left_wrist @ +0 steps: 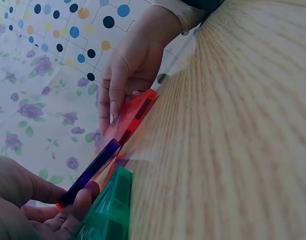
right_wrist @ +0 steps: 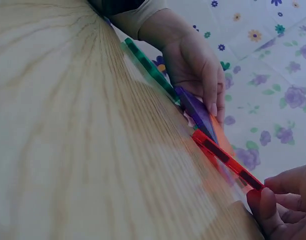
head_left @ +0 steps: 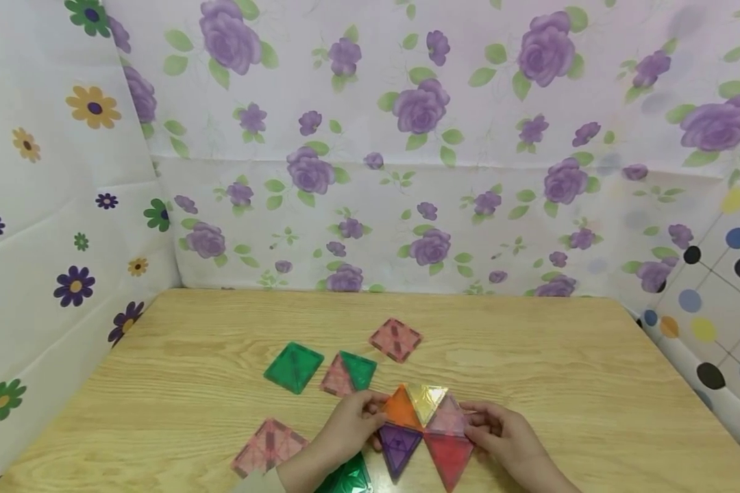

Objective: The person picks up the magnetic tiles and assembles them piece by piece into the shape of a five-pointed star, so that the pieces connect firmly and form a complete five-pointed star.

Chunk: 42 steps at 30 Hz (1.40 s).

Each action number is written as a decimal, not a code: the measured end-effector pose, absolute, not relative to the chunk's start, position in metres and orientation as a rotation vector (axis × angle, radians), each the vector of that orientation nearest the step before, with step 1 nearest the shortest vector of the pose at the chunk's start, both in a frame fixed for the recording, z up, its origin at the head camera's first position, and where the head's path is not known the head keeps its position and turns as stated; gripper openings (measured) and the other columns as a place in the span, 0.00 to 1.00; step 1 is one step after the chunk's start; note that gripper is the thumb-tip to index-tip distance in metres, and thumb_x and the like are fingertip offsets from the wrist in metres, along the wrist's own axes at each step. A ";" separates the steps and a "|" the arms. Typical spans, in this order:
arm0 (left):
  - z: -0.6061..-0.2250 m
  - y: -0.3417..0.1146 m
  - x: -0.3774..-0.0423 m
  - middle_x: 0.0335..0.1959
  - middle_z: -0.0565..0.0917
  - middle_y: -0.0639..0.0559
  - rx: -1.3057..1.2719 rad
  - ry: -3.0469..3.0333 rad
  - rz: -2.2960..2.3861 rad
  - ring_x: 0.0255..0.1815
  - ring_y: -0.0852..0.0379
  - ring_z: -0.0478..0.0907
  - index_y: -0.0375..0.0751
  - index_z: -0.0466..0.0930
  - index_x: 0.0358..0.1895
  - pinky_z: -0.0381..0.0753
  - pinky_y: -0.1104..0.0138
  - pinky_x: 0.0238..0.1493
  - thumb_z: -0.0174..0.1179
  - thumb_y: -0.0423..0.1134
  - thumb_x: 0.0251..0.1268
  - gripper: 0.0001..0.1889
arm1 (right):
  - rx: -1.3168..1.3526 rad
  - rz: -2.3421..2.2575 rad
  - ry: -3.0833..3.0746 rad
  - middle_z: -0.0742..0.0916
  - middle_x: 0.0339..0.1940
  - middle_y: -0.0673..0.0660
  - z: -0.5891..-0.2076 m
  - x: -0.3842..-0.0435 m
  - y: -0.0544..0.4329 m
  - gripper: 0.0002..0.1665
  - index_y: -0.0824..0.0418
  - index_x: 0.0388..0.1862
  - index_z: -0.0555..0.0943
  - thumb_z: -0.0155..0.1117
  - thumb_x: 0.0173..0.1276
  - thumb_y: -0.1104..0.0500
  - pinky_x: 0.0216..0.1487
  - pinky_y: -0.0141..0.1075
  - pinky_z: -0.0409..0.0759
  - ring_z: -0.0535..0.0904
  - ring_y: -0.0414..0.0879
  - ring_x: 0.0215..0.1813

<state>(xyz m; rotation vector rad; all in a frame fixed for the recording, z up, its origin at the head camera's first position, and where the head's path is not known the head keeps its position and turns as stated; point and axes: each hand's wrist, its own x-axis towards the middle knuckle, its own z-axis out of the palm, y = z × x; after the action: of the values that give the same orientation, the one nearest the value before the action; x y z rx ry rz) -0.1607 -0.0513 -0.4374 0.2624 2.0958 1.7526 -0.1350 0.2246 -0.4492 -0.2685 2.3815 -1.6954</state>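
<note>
Five translucent triangular magnetic tiles sit edge to edge in a partial ring: purple [head_left: 399,448], orange [head_left: 402,409], yellow [head_left: 427,400], light pink [head_left: 447,416] and red [head_left: 449,460]. My left hand [head_left: 353,426] pinches the ring's left side, where orange meets purple. On the opposite side my right hand [head_left: 510,438] pinches the edge where light pink meets red. Both wrist views show the purple tile [left_wrist: 90,172] and the red tile [right_wrist: 228,161] tilted up off the table. A green tile [head_left: 351,476] lies near the left hand, partly hidden by the forearm.
Beyond the left hand lie a green square [head_left: 293,368], a pink-and-green square [head_left: 359,370] and a pink square [head_left: 397,340]. A larger pink piece [head_left: 268,448] rests left of the left forearm. Patterned cloth [head_left: 370,226] surrounds the wooden table [head_left: 549,356] at the back and sides.
</note>
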 end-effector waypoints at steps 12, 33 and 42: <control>-0.437 -0.054 -0.165 0.37 0.78 0.47 0.319 1.950 1.909 0.29 0.60 0.77 0.32 0.68 0.63 0.82 0.69 0.28 0.54 0.26 0.68 0.21 | -0.098 -1.813 2.282 0.84 0.43 0.57 -0.449 -0.138 0.226 0.28 0.72 0.66 0.69 0.58 0.70 0.61 0.26 0.29 0.75 0.73 0.37 0.27; -0.432 -0.044 -0.166 0.76 0.56 0.43 0.483 1.831 1.827 0.67 0.44 0.65 0.46 0.65 0.69 0.62 0.71 0.25 0.49 0.15 0.56 0.36 | -0.534 -1.808 2.406 0.80 0.51 0.62 -0.452 -0.137 0.221 0.30 0.72 0.70 0.64 0.56 0.71 0.63 0.33 0.29 0.79 0.75 0.30 0.38; -0.437 -0.039 -0.167 0.58 0.72 0.44 0.366 1.885 1.917 0.49 0.58 0.68 0.38 0.72 0.63 0.72 0.70 0.49 0.54 0.33 0.69 0.19 | -0.585 -1.845 2.383 0.75 0.66 0.41 -0.453 -0.140 0.219 0.29 0.71 0.70 0.64 0.54 0.73 0.62 0.51 0.21 0.75 0.71 0.22 0.57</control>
<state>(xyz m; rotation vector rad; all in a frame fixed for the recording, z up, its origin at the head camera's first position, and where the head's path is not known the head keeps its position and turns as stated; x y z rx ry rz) -0.1669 -0.0386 -0.4372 0.3664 1.8851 1.9175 -0.1396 0.2187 -0.4535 -0.5849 2.3833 -1.8454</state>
